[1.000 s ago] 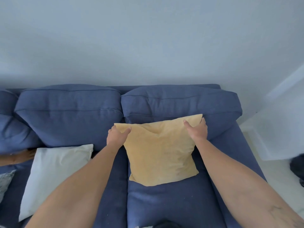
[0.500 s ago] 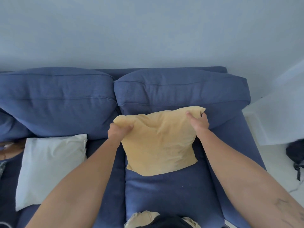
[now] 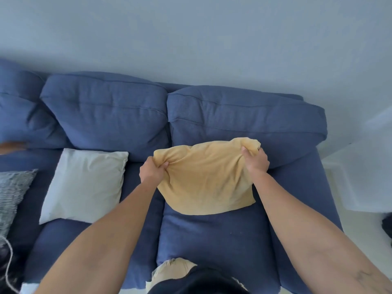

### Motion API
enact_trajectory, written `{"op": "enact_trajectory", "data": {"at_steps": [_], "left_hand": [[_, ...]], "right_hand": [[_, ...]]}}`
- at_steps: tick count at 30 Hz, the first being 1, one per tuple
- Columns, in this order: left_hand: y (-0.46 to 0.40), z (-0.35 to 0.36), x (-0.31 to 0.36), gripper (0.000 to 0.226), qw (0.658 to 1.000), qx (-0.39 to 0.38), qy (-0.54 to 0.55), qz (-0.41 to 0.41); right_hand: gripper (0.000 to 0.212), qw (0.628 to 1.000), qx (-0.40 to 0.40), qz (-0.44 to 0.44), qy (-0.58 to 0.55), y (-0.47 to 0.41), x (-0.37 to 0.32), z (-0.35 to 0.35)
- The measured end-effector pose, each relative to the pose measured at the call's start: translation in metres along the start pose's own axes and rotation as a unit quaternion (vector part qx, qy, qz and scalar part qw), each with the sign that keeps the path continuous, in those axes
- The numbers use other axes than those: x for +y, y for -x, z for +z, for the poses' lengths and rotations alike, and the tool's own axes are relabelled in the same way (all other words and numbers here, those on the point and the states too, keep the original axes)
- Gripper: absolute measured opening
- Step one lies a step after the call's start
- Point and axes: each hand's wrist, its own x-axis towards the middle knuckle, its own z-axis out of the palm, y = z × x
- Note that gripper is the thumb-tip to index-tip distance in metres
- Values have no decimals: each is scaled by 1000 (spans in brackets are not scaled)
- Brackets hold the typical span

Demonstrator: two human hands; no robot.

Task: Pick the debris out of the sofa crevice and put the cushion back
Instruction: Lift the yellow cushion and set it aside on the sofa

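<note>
A yellow cushion (image 3: 205,177) stands on the right seat of the blue sofa (image 3: 212,234), leaning towards the right back cushion (image 3: 244,115). My left hand (image 3: 151,171) grips its upper left corner, bunching the fabric. At the upper right corner my right hand (image 3: 255,159) grips the cloth the same way. The crevice behind the seat is hidden by the cushion. No debris shows.
A white pillow (image 3: 84,183) lies on the middle seat, with a grey striped pillow (image 3: 12,194) at the far left. White furniture (image 3: 360,177) stands right of the sofa arm. A cord (image 3: 8,262) hangs at lower left.
Both hands have tightened on the cushion's top corners, which now bunch up. The cushion has tipped further back towards the backrest, and the view has tilted and widened to the left.
</note>
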Motion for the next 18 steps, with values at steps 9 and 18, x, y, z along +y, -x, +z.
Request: {"op": "enact_trajectory", "data": {"at_steps": [9, 18], "left_hand": [[67, -72, -73, 43, 990, 111, 68, -47], [105, -148, -169, 35, 957, 216, 134, -137]], "right_hand": [[39, 992, -75, -102, -12, 74, -28, 37], [44, 968, -171, -174, 60, 157, -68, 130]]}}
